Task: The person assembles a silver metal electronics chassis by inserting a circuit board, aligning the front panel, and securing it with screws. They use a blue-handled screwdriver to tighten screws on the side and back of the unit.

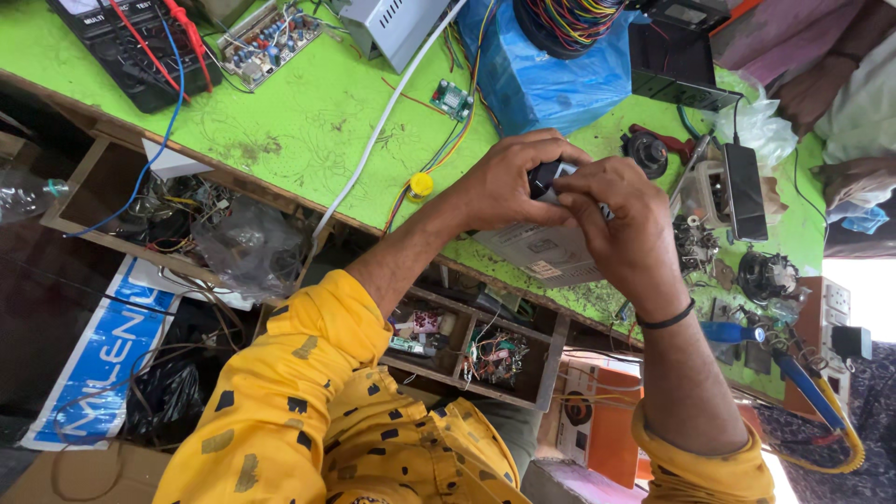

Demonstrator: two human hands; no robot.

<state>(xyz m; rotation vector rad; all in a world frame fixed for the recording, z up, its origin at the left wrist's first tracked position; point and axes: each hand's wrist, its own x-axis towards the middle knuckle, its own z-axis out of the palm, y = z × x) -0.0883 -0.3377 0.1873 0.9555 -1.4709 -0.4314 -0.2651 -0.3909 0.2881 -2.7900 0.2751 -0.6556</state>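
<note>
My left hand point(502, 184) and my right hand point(623, 227) meet over the front edge of a green workbench point(308, 121). Both are closed around a small dark device with a pale grey part point(545, 176); fingers hide most of it. Just under the hands a grey perforated metal box point(541, 252) lies on the bench. A black band circles my right wrist. Yellow sleeves cover both arms.
On the bench are a black multimeter with red and blue leads point(121, 42), a bare circuit board point(271, 37), a small green board point(453, 98), a yellow knob point(421, 186), a white cable point(383, 121), a blue bag point(551, 65) and a black adapter point(744, 191). Open drawers of parts point(476, 350) sit below; a blue-handled soldering iron point(803, 373) lies right.
</note>
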